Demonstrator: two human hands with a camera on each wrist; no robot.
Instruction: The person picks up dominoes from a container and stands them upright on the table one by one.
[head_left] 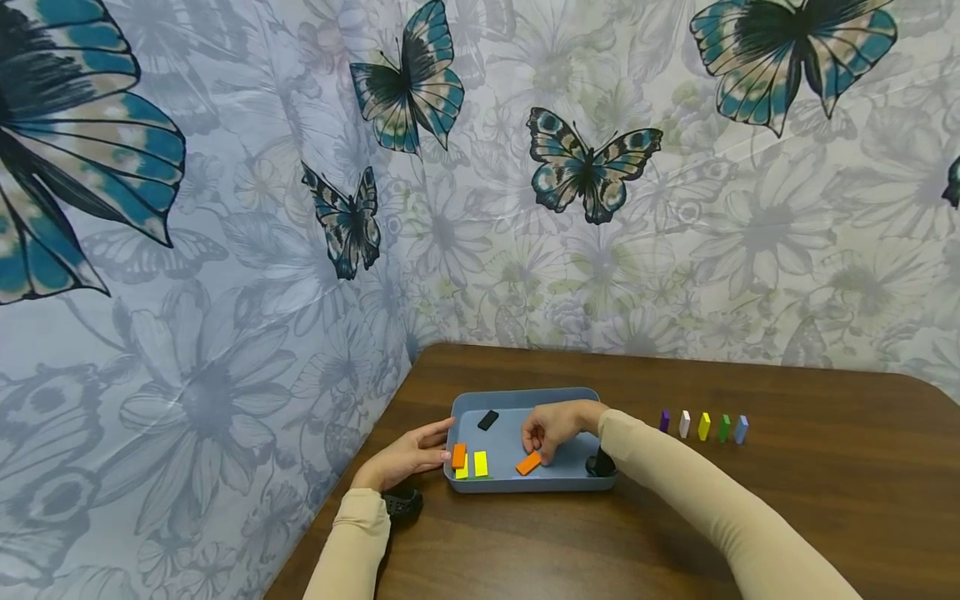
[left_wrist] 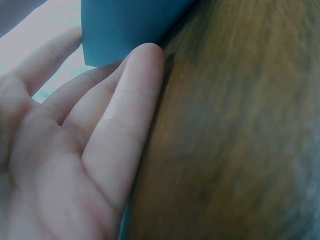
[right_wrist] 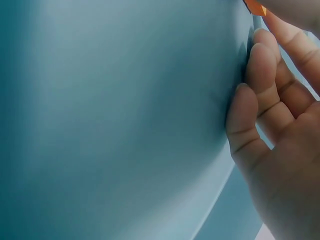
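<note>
A blue-grey tray [head_left: 525,485] lies on the table with a few small domino-like blocks in it. My right hand [head_left: 557,427] reaches down into the tray. Its thumb and index finger pinch one end of an orange block [head_left: 528,463], which peeks out at the top of the right wrist view [right_wrist: 256,7]; the other fingers rest against the tray floor. At the tray's left wall is my left hand [head_left: 405,457], fingers extended and touching the outside. Just inside that wall, another orange block [head_left: 459,455] overlaps a yellow block [head_left: 462,472].
A second yellow block [head_left: 481,463] and a black block [head_left: 488,420] lie in the tray, with a sliver of green below the yellow one. Right of the tray several blocks stand upright in a row, from purple [head_left: 665,421] to blue [head_left: 742,429]. A patterned wall borders the wooden table [head_left: 825,483].
</note>
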